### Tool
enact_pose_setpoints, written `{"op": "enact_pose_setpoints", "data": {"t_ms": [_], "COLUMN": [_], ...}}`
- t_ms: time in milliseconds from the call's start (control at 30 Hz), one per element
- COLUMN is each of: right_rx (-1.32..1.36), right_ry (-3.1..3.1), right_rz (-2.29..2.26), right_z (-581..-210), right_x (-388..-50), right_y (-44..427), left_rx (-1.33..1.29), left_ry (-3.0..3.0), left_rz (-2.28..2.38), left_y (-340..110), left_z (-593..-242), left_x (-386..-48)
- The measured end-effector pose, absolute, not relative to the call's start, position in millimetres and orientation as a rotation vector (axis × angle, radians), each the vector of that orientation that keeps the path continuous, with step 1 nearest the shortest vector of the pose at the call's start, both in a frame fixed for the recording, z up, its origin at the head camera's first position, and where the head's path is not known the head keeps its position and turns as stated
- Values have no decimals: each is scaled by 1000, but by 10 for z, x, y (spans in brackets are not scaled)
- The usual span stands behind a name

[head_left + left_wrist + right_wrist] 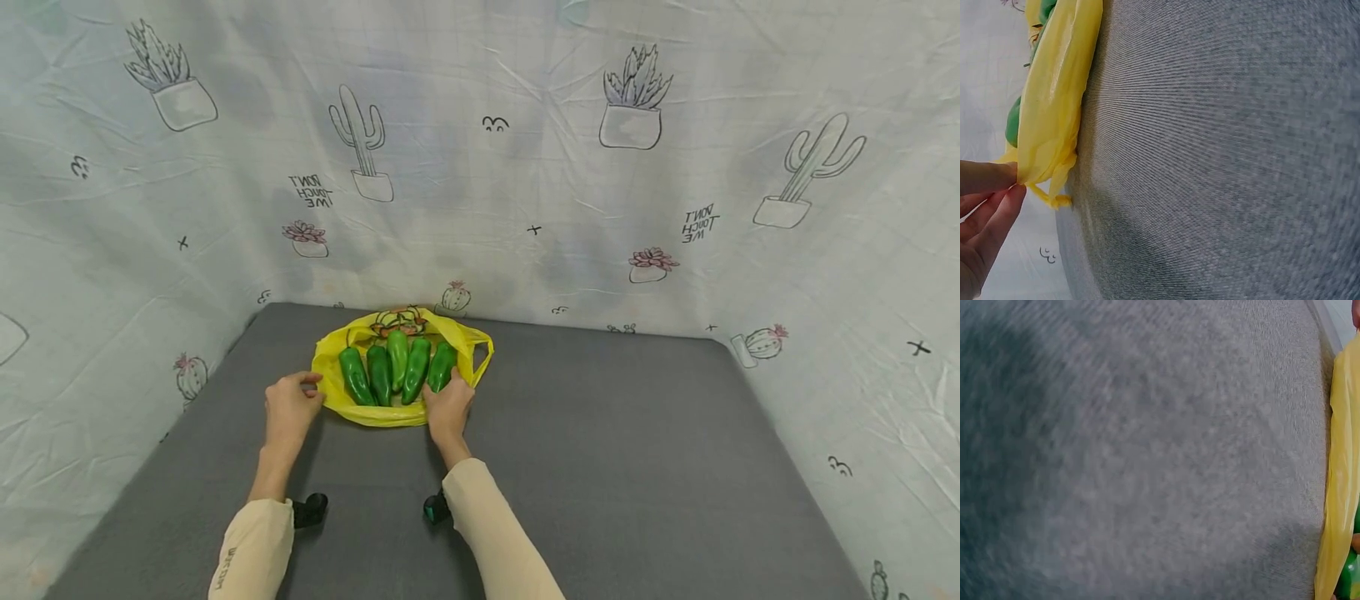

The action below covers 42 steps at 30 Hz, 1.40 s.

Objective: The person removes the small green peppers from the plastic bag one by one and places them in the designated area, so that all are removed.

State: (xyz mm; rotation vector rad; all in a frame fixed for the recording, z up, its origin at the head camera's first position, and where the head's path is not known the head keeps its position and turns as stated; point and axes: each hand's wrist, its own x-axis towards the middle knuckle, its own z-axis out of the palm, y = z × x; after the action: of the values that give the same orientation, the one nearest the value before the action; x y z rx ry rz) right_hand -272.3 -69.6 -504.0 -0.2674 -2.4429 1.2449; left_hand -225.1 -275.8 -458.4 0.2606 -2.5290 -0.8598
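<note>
A yellow plastic bag [386, 415] lies with its mouth spread wide, and several green peppers [356, 377] sit side by side inside it. My left hand [291, 407] pinches the bag's left rim between thumb and fingers; the left wrist view shows this pinch [991, 203] at the yellow film [1054, 100]. Over the bag's right front edge reaches my right hand [450, 408], its thumb and fingers around the lower end of the rightmost green pepper [442, 363]. In the right wrist view only a fingertip [1355, 542] shows beside a pepper [1347, 575]; most of that hand is out of frame.
Grey cloth covers the table [615, 450] under the bag. A white curtain [510, 183] printed with cacti hangs behind and along both sides. One loop handle [483, 354] of the bag sticks out at its right. Black wrist devices [309, 510] sit below both hands.
</note>
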Motion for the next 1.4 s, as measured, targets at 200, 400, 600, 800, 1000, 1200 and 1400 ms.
{"op": "enact_pose_setpoints", "data": {"t_ms": [200,400,600,800,1000,1200,1400], "right_rx": [-311,-270,-204,-98,-73,30,99], "right_ry": [-2439,-2390,-2316,-2258,-2213,-2066,-1979], "right_rz": [1294,1303,1363,1403,1552,1649,1656], "right_z": [-5032,-5018,-5007,-4969,-4924,-4787,-4597], "right_x": [-2677,-2674,-2645,-2608,-2508,-2443,-2434], "right_y": [-668,-597,-526,-482,-481,-441,-319], "left_rx": [272,264,282,270,285,272,260], "left_ry": [-2552,-2539,-2522,-2493,-2482,-2492,-2512], "left_rz": [-937,-917,-885,-866,-863,-882,-895], "left_y": [-2720,-2702,-2700,-2700,-2705,-2713,-2717], "left_z": [-4593,-4586,-4584,-4574,-4590,-4597,-4556], "left_x": [-2218,-2232,-2270,-2278,-2256,-2249,-2230]}}
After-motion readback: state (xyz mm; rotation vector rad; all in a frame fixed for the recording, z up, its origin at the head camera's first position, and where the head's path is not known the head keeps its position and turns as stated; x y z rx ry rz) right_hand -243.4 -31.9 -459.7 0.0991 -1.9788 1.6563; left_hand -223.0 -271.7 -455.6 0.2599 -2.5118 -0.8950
